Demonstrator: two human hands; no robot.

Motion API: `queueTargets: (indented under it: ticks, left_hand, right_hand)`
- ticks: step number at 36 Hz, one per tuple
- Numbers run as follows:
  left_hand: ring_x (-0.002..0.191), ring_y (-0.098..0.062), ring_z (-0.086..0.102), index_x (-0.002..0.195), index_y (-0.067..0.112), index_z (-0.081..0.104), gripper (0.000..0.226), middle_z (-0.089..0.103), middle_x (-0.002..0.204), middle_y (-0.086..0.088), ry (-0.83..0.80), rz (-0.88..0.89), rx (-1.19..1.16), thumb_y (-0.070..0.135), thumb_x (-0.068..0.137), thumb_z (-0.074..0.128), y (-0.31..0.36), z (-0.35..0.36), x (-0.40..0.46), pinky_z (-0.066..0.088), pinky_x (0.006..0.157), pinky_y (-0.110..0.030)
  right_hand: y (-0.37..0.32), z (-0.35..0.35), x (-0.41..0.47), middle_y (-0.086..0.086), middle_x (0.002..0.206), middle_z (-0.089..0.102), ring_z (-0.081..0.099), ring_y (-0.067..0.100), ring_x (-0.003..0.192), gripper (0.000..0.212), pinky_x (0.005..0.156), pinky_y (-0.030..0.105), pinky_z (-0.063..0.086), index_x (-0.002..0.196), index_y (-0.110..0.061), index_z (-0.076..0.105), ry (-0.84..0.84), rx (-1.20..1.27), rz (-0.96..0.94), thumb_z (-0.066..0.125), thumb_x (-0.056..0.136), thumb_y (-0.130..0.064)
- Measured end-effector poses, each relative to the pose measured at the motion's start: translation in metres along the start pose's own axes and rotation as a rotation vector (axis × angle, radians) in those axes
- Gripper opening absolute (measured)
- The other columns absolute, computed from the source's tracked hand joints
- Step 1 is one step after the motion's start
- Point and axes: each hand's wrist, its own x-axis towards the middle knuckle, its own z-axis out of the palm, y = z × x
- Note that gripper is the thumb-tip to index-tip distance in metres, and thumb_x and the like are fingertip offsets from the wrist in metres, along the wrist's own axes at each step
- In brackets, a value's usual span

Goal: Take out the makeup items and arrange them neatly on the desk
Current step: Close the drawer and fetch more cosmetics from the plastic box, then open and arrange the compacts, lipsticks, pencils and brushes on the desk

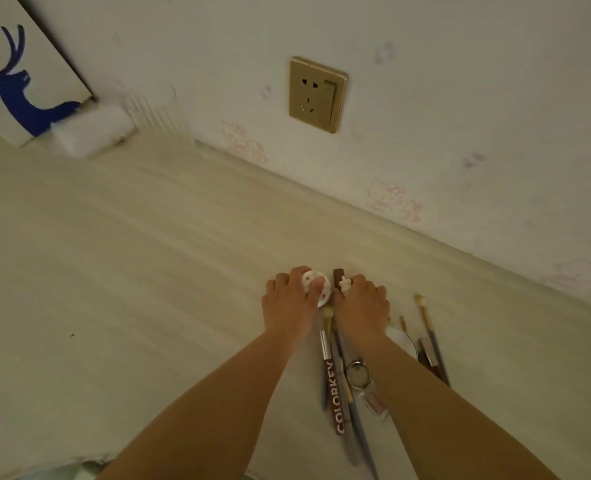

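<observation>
My left hand (289, 301) grips a small round white compact (316, 285) with pink marks on the pale desk (131, 271). Right beside it, my right hand (361, 304) holds a brown stick-shaped item with a white charm (341, 280). Between and below my wrists lie a brown tube lettered COLORKEY (334, 393), blue-handled brushes (358, 431) and a clear keyring tag (363, 379). To the right of my right forearm lie more brushes (429, 337) and a round white piece (401, 339), partly hidden by the arm.
The wall runs close behind the items, with a gold socket plate (316, 95) above them. At the far left stand a white board with a blue deer (20, 88) and a white packet (93, 131). A pale object (86, 469) shows at the desk's near edge.
</observation>
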Motion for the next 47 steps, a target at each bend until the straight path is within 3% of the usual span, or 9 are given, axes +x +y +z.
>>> queueTargets:
  ticks: [5, 15, 20, 26, 29, 32, 36, 41, 47]
  left_hand:
    - [0.117, -0.023, 0.035, 0.128, 0.037, 0.047, 0.041, 0.036, 0.127, -0.003, -0.035, 0.024, 0.063, 0.054, 0.092, 0.037, 0.0, 0.002, -0.002, 0.032, 0.097, -0.035]
    - [0.124, -0.025, 0.032, 0.135, 0.031, 0.04, 0.052, 0.038, 0.134, -0.005, -0.075, -0.033, 0.073, 0.057, 0.09, 0.041, 0.008, -0.003, -0.001, 0.033, 0.101, -0.037]
    - [0.127, -0.021, 0.03, 0.133, 0.026, 0.044, 0.045, 0.041, 0.135, 0.001, 0.063, 0.196, 0.123, 0.046, 0.093, 0.045, 0.022, -0.016, -0.015, 0.034, 0.101, -0.034]
    - [0.122, -0.022, 0.035, 0.125, 0.023, 0.052, 0.036, 0.049, 0.127, 0.002, 0.025, 0.467, 0.133, 0.04, 0.093, 0.045, 0.047, -0.025, -0.044, 0.033, 0.098, -0.035]
    - [0.122, -0.022, 0.037, 0.127, 0.023, 0.051, 0.044, 0.051, 0.126, 0.002, 0.003, 0.542, 0.141, 0.046, 0.094, 0.034, 0.057, -0.025, -0.06, 0.035, 0.096, -0.037]
    - [0.117, -0.027, 0.044, 0.125, 0.02, 0.054, 0.066, 0.057, 0.123, -0.002, -0.032, 0.681, 0.156, 0.054, 0.084, 0.016, 0.079, -0.021, -0.094, 0.04, 0.094, -0.039]
    - [0.115, -0.028, 0.046, 0.126, 0.018, 0.054, 0.06, 0.058, 0.121, -0.004, -0.072, 0.812, 0.217, 0.051, 0.088, 0.021, 0.105, -0.013, -0.139, 0.04, 0.092, -0.038]
    - [0.122, -0.025, 0.041, 0.131, 0.019, 0.05, 0.058, 0.054, 0.129, 0.0, -0.129, 0.955, 0.241, 0.051, 0.09, 0.026, 0.122, 0.004, -0.204, 0.039, 0.094, -0.037]
    - [0.13, -0.019, 0.032, 0.141, 0.024, 0.037, 0.048, 0.043, 0.141, 0.006, -0.185, 1.121, 0.328, 0.043, 0.097, 0.037, 0.129, 0.033, -0.298, 0.034, 0.1, -0.034]
  right_hand:
    - [0.004, 0.0, 0.0, 0.013, 0.127, 0.043, 0.038, 0.031, 0.117, 0.044, 0.095, 0.039, 0.033, 0.126, -0.011, 0.04, 0.047, -0.109, 0.054, 0.033, 0.096, -0.044]
    - [0.007, -0.006, -0.01, 0.011, 0.133, 0.038, 0.036, 0.029, 0.119, 0.052, 0.098, 0.038, 0.031, 0.142, -0.019, 0.028, 0.061, -0.184, 0.033, 0.022, 0.098, -0.046]
    - [0.013, -0.025, -0.026, 0.008, 0.138, 0.039, 0.035, 0.028, 0.124, 0.049, 0.102, 0.038, 0.03, 0.142, -0.019, 0.031, 0.188, -0.144, 0.002, 0.028, 0.098, -0.041]
    - [0.045, -0.047, -0.058, 0.007, 0.133, 0.044, 0.037, 0.028, 0.122, 0.042, 0.103, 0.038, 0.029, 0.134, -0.019, 0.042, 0.246, -0.148, 0.025, 0.035, 0.096, -0.038]
    - [0.06, -0.054, -0.078, 0.008, 0.13, 0.048, 0.039, 0.028, 0.12, 0.042, 0.101, 0.038, 0.03, 0.132, -0.016, 0.046, 0.263, -0.122, 0.062, 0.038, 0.096, -0.038]
    - [0.086, -0.07, -0.108, 0.011, 0.125, 0.053, 0.043, 0.031, 0.116, 0.04, 0.098, 0.04, 0.033, 0.127, -0.013, 0.052, 0.331, -0.096, 0.1, 0.043, 0.095, -0.035]
    - [0.12, -0.091, -0.15, 0.012, 0.115, 0.062, 0.053, 0.034, 0.11, 0.043, 0.091, 0.044, 0.043, 0.117, -0.011, 0.061, 0.443, -0.052, 0.144, 0.04, 0.091, -0.038]
    - [0.172, -0.108, -0.215, 0.008, 0.139, 0.048, 0.036, 0.029, 0.131, 0.045, 0.107, 0.041, 0.029, 0.137, -0.014, 0.044, 0.477, -0.037, 0.211, 0.042, 0.096, -0.032]
    - [0.233, -0.116, -0.312, 0.005, 0.146, 0.039, 0.029, 0.026, 0.135, 0.048, 0.11, 0.038, 0.025, 0.143, -0.017, 0.035, 0.501, -0.028, 0.306, 0.037, 0.098, -0.033]
